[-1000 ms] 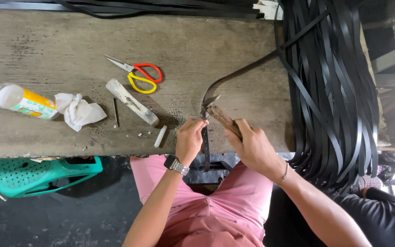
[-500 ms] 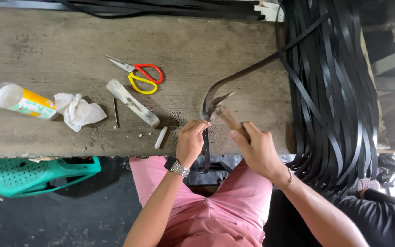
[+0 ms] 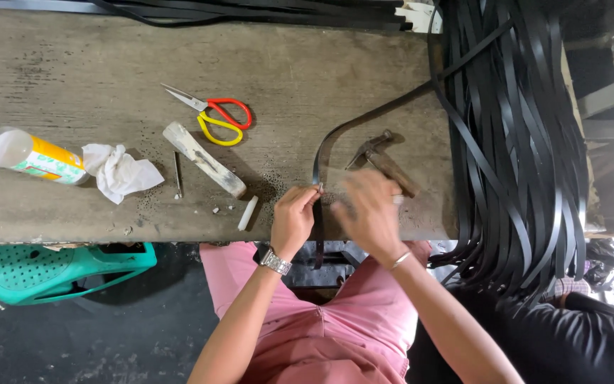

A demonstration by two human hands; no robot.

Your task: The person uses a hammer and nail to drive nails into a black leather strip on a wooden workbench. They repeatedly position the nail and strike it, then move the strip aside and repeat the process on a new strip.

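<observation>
The person sits at the worn wooden bench (image 3: 72,64) and the left hand (image 3: 294,217) pinches a thin black strap (image 3: 319,153) near the bench edge, fingers closed together on it, with something small and pale at the fingertips that I cannot make out. The strap curves up and to the right toward the big bundle of black straps (image 3: 516,142) hanging over the end of the bench. The right hand (image 3: 367,213) is blurred just beside the left one; I cannot tell if its fingers are open or closed. A hammer (image 3: 381,160) lies on the bench just behind it, not held. I think the risk is here: the strap is springy, and if the pinch loosens it may flick away, or the small piece may drop off the edge. Also the left fingertips sit very near where a blow would land. Scissors (image 3: 218,117) lie well apart
</observation>
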